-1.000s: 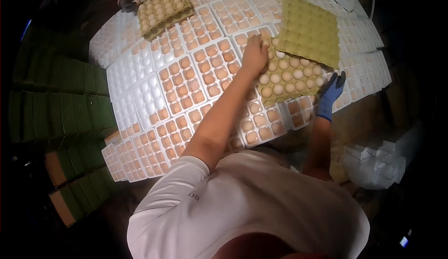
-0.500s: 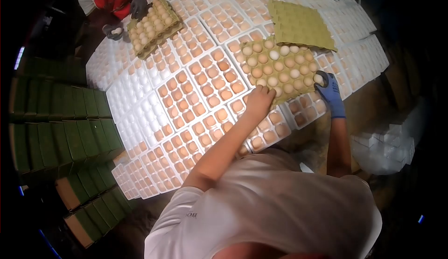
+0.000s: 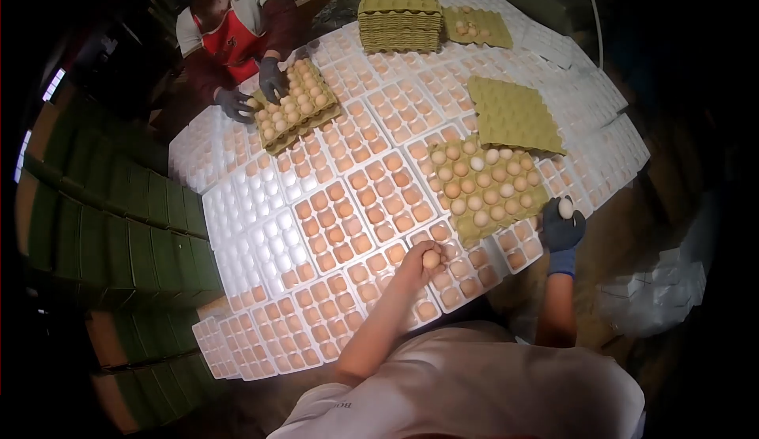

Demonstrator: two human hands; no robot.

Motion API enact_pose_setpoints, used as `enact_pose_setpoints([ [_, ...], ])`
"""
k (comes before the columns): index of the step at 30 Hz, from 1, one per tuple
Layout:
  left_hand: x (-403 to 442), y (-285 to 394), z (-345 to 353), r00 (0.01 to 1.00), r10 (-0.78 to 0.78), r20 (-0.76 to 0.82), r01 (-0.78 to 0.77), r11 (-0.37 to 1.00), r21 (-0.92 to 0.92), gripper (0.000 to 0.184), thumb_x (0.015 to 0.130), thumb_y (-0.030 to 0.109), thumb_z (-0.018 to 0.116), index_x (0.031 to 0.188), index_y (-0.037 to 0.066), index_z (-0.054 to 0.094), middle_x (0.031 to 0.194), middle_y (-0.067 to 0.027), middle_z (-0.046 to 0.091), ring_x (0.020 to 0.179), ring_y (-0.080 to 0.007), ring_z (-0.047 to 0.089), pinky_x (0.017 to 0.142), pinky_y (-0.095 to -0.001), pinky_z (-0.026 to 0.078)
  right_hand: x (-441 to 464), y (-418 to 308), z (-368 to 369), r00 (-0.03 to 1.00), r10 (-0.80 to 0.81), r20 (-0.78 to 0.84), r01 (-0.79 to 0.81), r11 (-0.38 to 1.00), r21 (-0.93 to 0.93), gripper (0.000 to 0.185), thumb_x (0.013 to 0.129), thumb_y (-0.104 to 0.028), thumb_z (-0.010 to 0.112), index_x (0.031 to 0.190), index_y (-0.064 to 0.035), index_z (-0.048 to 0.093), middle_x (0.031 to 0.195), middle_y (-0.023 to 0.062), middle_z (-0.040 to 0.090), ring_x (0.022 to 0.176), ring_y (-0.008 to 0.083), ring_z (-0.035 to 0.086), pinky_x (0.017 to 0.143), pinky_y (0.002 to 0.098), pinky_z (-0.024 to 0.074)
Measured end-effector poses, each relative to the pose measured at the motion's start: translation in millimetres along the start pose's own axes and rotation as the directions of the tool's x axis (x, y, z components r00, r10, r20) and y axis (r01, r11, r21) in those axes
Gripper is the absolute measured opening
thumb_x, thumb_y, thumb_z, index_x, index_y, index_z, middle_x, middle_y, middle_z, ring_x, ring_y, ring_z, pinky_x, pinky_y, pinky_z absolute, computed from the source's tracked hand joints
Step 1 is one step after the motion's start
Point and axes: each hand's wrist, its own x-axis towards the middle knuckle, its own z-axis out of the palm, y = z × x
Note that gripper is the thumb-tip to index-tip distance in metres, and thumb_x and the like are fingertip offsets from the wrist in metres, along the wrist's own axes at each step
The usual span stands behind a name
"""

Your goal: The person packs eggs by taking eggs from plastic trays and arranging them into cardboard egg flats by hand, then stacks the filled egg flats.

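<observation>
My bare left hand [image 3: 417, 264] pinches a light brown egg [image 3: 431, 259] above a white egg tray [image 3: 443, 301] at the table's near edge. To the right, my right hand [image 3: 562, 229], in a dark glove with a blue cuff, has its palm turned up and holds a pale egg [image 3: 565, 208]. Between and beyond my hands a yellow-green egg flat [image 3: 472, 235] full of brown and whitish eggs lies across the white trays. An empty egg flat [image 3: 518, 115] lies just behind it.
White trays of eggs [image 3: 332, 226] cover the table, some pockets empty [image 3: 265, 241]. Across it, a co-worker [image 3: 237, 32] in gloves handles another egg flat [image 3: 296, 107]. Stacked flats [image 3: 399, 16] stand at the back. Green cartons [image 3: 103, 233] are piled left; plastic-wrapped material [image 3: 656, 297] lies right.
My left hand has left the egg flat's edge and now holds an egg over the near white tray. My right hand has drawn away from the flat and turned palm up with its egg. The view has shifted.
</observation>
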Motion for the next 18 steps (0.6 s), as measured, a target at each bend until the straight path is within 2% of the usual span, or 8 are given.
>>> enact_pose_setpoints([
  [2,-16.6,0.4,-1.2,1.0,-0.005,0.012,0.004,0.995,0.102,0.024,0.103,0.027,0.061,0.091,0.006,0.062,0.086,-0.0065,0.066,0.077,-0.0143,0.064,0.059,-0.0283,0.053,16.6,-7.4,12.3,0.95,-0.073,-0.305,0.105,0.99,0.091,0.047,0.099,-0.027,0.064,0.139,-0.0019,0.058,0.139,0.0184,0.058,0.125,0.0275,0.059,0.108,0.0434,0.0455],
  [3,-22.5,5.4,10.5,0.999,-0.029,0.019,0.027,0.991,0.129,0.024,0.102,0.028,0.063,0.092,0.006,0.063,0.084,-0.0057,0.065,0.076,-0.0138,0.064,0.059,-0.0275,0.053,33.9,-8.5,13.9,0.956,-0.2,-0.215,0.006,0.747,-0.665,0.042,0.1,-0.024,0.064,0.134,0.0,0.061,0.133,0.0167,0.062,0.121,0.0253,0.062,0.104,0.0404,0.0483],
  [4,-23.1,6.2,19.8,0.998,-0.055,0.026,0.051,0.987,0.151,0.024,0.102,0.028,0.065,0.093,0.006,0.064,0.082,-0.005,0.065,0.074,-0.0133,0.064,0.058,-0.0266,0.052,48.8,-8.8,25.6,0.948,-0.303,-0.1,-0.099,0.021,-0.995,0.037,0.1,-0.021,0.065,0.13,0.0018,0.063,0.127,0.0149,0.067,0.116,0.0232,0.065,0.099,0.0374,0.051],
  [8,28.6,-30.9,24.3,0.966,0.242,-0.095,-0.224,0.96,0.168,0.029,0.091,0.013,0.08,0.115,0.001,0.07,0.088,-0.0024,0.066,0.08,-0.0107,0.064,0.069,-0.025,0.051,107.6,-15.7,119.4,0.987,-0.163,-0.007,-0.069,-0.376,-0.924,0.023,0.098,-0.013,0.063,0.115,0.003,0.066,0.117,0.0149,0.071,0.105,0.0275,0.067,0.094,0.0357,0.0563],
  [11,26.1,-2.9,71.0,0.818,0.573,0.044,-0.214,0.233,0.949,0.06,0.082,0.016,0.085,0.137,0.006,0.063,0.11,-0.0124,0.065,0.093,-0.0239,0.066,0.081,-0.0363,0.055,174.9,-35.5,47.8,0.96,-0.279,0.011,-0.2,-0.714,-0.671,0.034,0.101,-0.033,0.056,0.12,-0.0093,0.071,0.108,0.0115,0.069,0.092,0.0298,0.066,0.089,0.0409,0.0544],
  [14,24.1,1.8,106.5,0.88,0.475,0.025,-0.047,0.036,0.998,0.058,0.083,0.024,0.082,0.138,0.013,0.064,0.12,-0.0144,0.063,0.102,-0.0349,0.067,0.086,-0.0441,0.056,210.9,-60.4,24.4,0.88,-0.475,0.014,0.214,0.37,-0.904,0.019,0.097,-0.012,0.065,0.108,0.0036,0.07,0.111,0.0171,0.073,0.102,0.0254,0.068,0.09,0.0359,0.0577],
  [16,33.6,-10.2,110.6,0.87,0.491,0.047,-0.057,0.006,0.998,0.058,0.084,0.026,0.081,0.137,0.013,0.063,0.119,-0.0136,0.063,0.103,-0.0353,0.067,0.086,-0.0458,0.056,222.2,-97.0,-60.3,0.668,-0.737,0.101,0.381,0.222,-0.898,0.019,0.096,-0.008,0.069,0.112,0.0033,0.069,0.11,0.0152,0.073,0.099,0.0201,0.067,0.086,0.0317,0.0574],
  [18,38.6,-22.0,116.0,0.862,0.505,0.039,-0.036,-0.015,0.999,0.057,0.084,0.027,0.081,0.136,0.014,0.063,0.118,-0.013,0.064,0.104,-0.0353,0.067,0.085,-0.0467,0.056,180.5,-104.3,15.7,0.826,-0.483,-0.289,0.141,0.675,-0.725,0.025,0.096,-0.008,0.07,0.118,0.0034,0.067,0.108,0.0143,0.073,0.099,0.0177,0.066,0.086,0.0305,0.0571],
])
